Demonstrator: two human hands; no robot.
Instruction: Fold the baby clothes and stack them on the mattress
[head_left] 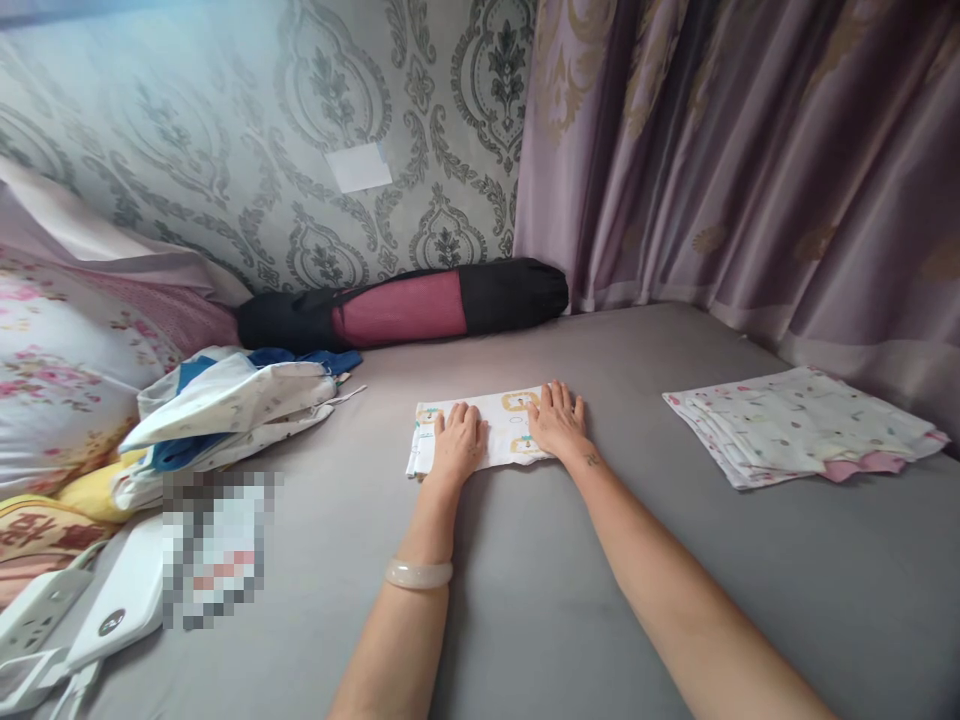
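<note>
On the grey bed sheet (525, 560) lies a folded white cloth (499, 428) printed with yellow and green figures. My left hand (459, 440) rests flat on the cloth's left part, fingers stretched out. At its right end, my right hand (557, 418) presses down with the fingers spread. Layered folds show along the cloth's left edge. Neither hand grips anything. Whether the cloth is a garment or a plain piece, I cannot tell.
To the right sits a stack of folded printed cloths (806, 425). Rumpled clothes (225, 400) lie left, beside a floral pillow (67, 370). A black and red long bag (405, 305) lies along the wall. A power strip (41, 610) and a white power bank (124, 590) are near left.
</note>
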